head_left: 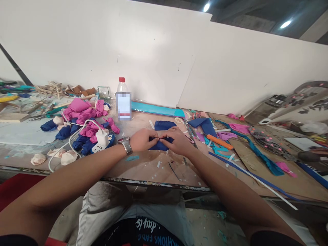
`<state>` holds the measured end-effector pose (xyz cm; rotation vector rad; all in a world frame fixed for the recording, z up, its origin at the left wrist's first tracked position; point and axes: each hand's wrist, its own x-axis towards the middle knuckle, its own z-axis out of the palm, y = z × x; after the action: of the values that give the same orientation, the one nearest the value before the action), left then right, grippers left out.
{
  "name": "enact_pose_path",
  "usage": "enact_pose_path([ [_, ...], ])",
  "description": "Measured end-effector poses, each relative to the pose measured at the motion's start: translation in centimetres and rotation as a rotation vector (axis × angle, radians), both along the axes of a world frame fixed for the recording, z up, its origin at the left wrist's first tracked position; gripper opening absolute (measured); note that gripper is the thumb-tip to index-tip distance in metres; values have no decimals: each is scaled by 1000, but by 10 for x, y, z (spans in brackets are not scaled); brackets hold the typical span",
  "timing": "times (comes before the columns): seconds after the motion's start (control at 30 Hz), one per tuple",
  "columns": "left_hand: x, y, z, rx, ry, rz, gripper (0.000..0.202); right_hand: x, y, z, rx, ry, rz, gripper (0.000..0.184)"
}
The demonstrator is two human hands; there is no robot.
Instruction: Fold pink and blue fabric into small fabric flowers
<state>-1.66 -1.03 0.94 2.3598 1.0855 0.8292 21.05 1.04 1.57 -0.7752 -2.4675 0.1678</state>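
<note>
- I see the left hand (145, 140) with its thumb and first finger nearly shut in a pinch, and they have hold of blue cloth (159, 147).
- The right hand (177, 139) is just beside it, fingers curled in, and it pinches the same blue cloth.
- The blue cloth is at the middle of the table, straight in front of the person. It looks soft and smooth. More blue shows just behind the fingers, but I cannot tell if it is all one piece.
- A silver watch (126, 145) with a shiny metal band goes around the left wrist.
- On the left I see a crumpled heap of pink cloth (82, 114), all puffy and wrinkly. Fat dark blue rolls (63, 132) lie beside it, and a pale cloth ball (38, 159) is near the front edge.
- A thin white cord (57, 152) loops over to a smooth, boxy white plug (102, 137).
- On the right, a tool with a long orange handle (219, 141) lies among cloth scraps and thin strips, near flat brown cardboard (238, 160).
- The table (143, 171) is pinkish brown, with paint marks and little bits on it.
- Behind it is a plain white wall (153, 51) with small marks. Two bright lights (206, 7) shine up top.
- A clear bottle (122, 87) with a red cap stands by the wall. A blurry patch hides its lower part, so I cannot tell what is inside.
</note>
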Motion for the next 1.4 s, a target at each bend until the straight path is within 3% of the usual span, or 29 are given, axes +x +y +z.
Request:
enact_pose_path([
  [0.23, 0, -1, 0, 87, 68, 37, 24, 0, 1, -2, 5, 16, -10, 13],
  [0.4, 0, -1, 0, -20, 1, 18, 29, 0, 0, 1, 52, 1, 12, 14],
  [0.6, -1, 2, -2, -42, -50, -6, 26, 0, -1, 3, 66, -2, 25, 11],
  [0.83, 0, 6, -4, -154, -145, -30, 40, 1, 0, 2, 116, 18, 29, 13],
  [1.13, 2, 7, -1, -421, -269, -17, 44, 1, 0, 5, 269, 35, 21, 14],
  [1.4, 2, 8, -5, -358, -290, -46, 40, 2, 0, 5, 237, -17, 11, 15],
])
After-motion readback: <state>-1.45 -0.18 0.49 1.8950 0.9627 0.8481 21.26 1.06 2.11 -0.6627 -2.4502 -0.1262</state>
